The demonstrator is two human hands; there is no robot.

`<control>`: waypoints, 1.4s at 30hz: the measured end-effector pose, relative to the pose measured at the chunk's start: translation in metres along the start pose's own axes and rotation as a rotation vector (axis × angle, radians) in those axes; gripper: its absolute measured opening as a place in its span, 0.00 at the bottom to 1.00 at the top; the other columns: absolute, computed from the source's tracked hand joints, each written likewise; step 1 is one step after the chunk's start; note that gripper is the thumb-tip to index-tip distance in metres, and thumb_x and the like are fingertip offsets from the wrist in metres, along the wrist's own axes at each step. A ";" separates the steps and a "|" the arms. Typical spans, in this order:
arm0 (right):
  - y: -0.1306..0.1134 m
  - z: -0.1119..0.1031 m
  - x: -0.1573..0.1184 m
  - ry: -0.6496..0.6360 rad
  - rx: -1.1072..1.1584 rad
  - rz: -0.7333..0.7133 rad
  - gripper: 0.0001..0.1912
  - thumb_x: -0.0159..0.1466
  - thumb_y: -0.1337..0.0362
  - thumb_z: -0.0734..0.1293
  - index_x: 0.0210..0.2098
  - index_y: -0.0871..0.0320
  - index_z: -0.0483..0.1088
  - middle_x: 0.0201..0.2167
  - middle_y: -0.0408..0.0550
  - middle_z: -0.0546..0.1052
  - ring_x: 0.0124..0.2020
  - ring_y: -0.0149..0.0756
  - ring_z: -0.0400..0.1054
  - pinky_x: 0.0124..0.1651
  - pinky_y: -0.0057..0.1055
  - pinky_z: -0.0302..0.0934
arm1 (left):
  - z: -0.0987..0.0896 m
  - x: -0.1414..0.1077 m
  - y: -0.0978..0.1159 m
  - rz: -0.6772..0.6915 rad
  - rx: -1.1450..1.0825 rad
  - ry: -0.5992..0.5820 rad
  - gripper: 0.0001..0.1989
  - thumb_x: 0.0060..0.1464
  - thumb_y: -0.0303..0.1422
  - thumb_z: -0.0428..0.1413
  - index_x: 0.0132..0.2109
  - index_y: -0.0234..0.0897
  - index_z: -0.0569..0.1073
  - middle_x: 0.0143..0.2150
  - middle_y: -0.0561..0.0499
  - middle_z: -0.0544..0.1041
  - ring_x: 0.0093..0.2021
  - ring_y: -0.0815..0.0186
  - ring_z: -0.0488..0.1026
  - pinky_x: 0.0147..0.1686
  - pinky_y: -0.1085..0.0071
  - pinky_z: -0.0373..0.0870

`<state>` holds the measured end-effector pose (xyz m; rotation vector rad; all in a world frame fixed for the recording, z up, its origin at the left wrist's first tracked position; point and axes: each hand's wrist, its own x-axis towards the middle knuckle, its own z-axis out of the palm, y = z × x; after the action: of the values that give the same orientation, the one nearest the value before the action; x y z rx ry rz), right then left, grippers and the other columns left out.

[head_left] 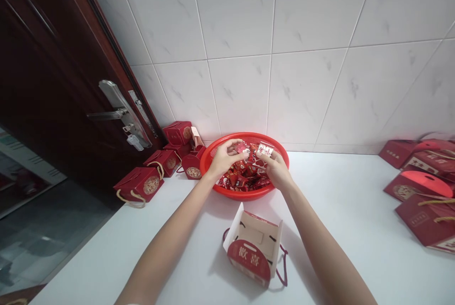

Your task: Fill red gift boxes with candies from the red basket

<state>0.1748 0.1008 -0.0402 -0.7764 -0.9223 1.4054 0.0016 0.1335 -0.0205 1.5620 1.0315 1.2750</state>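
Both of my hands are over a red plastic basket [245,196] filled with wrapped candies [239,179]. My left hand [224,157] pinches a red wrapped candy [243,148] between thumb and fingers. In my right hand [277,167] is a white-and-red candy packet [264,149], gripped at its lower edge. Between my forearms, in front of the basket, an open red gift box [249,260] stands on the table. Its pale inside shows nothing in it, and dark red cord handles hang at its sides.
Closed red gift boxes [144,184] with rope handles cluster left of the basket. More red boxes [426,186] are piled at the right end of the white table [330,200]. A tiled wall [241,91] rises behind; a dark door with a metal handle [119,114] stands at the left.
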 end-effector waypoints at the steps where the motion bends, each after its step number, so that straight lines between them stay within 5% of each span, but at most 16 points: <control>1: 0.000 0.000 0.000 0.010 -0.004 -0.005 0.24 0.47 0.53 0.79 0.39 0.55 0.74 0.37 0.46 0.81 0.33 0.38 0.75 0.32 0.31 0.66 | 0.001 -0.001 0.000 -0.002 -0.015 -0.005 0.30 0.34 0.38 0.72 0.47 0.36 0.76 0.48 0.46 0.80 0.48 0.58 0.77 0.51 0.63 0.74; 13: -0.001 0.001 0.000 0.066 0.014 0.008 0.23 0.45 0.53 0.79 0.37 0.56 0.74 0.31 0.43 0.79 0.28 0.34 0.71 0.27 0.29 0.62 | 0.005 -0.005 0.000 0.056 0.065 -0.094 0.18 0.47 0.45 0.66 0.36 0.33 0.82 0.37 0.47 0.83 0.42 0.57 0.78 0.47 0.63 0.73; 22: -0.001 0.000 0.000 0.072 -0.023 0.008 0.23 0.44 0.52 0.79 0.34 0.55 0.73 0.30 0.41 0.77 0.27 0.31 0.68 0.28 0.29 0.63 | -0.002 -0.004 -0.001 0.073 0.164 -0.213 0.19 0.50 0.47 0.64 0.36 0.32 0.81 0.34 0.46 0.82 0.38 0.58 0.78 0.42 0.64 0.73; 27: -0.001 0.000 0.000 0.080 -0.016 -0.032 0.21 0.45 0.52 0.79 0.34 0.54 0.73 0.30 0.42 0.78 0.29 0.33 0.70 0.30 0.30 0.64 | -0.022 -0.003 0.009 0.061 0.251 -0.251 0.21 0.49 0.47 0.63 0.44 0.35 0.82 0.45 0.45 0.83 0.46 0.55 0.78 0.48 0.63 0.73; 30: 0.001 -0.001 0.001 0.120 -0.028 -0.031 0.19 0.46 0.53 0.78 0.34 0.54 0.73 0.30 0.42 0.78 0.30 0.35 0.70 0.30 0.30 0.64 | -0.045 -0.003 0.013 0.045 0.461 -0.222 0.18 0.49 0.45 0.62 0.41 0.38 0.83 0.41 0.46 0.84 0.42 0.56 0.79 0.43 0.66 0.73; 37: 0.002 -0.001 0.002 0.128 0.016 -0.037 0.17 0.45 0.56 0.78 0.32 0.53 0.74 0.31 0.42 0.79 0.32 0.36 0.71 0.31 0.30 0.65 | -0.065 -0.012 0.008 -0.089 0.878 -0.567 0.10 0.39 0.33 0.63 0.34 0.42 0.83 0.20 0.56 0.75 0.21 0.65 0.70 0.23 0.73 0.60; 39: 0.002 -0.001 0.002 0.127 0.007 -0.036 0.17 0.46 0.55 0.77 0.32 0.54 0.74 0.31 0.43 0.79 0.31 0.36 0.71 0.30 0.30 0.65 | -0.060 -0.013 0.004 -0.077 0.866 -0.560 0.14 0.38 0.31 0.63 0.37 0.41 0.83 0.19 0.57 0.74 0.21 0.65 0.69 0.24 0.72 0.61; 42: 0.001 -0.001 0.002 0.128 -0.026 -0.018 0.17 0.46 0.54 0.77 0.32 0.54 0.74 0.31 0.43 0.79 0.30 0.36 0.71 0.30 0.30 0.64 | -0.055 -0.010 -0.003 -0.015 0.710 -0.390 0.18 0.43 0.34 0.61 0.44 0.39 0.82 0.28 0.52 0.80 0.29 0.61 0.75 0.31 0.70 0.68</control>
<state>0.1751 0.1029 -0.0417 -0.8659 -0.8473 1.3144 -0.0540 0.1307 -0.0194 2.2093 1.2998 0.5553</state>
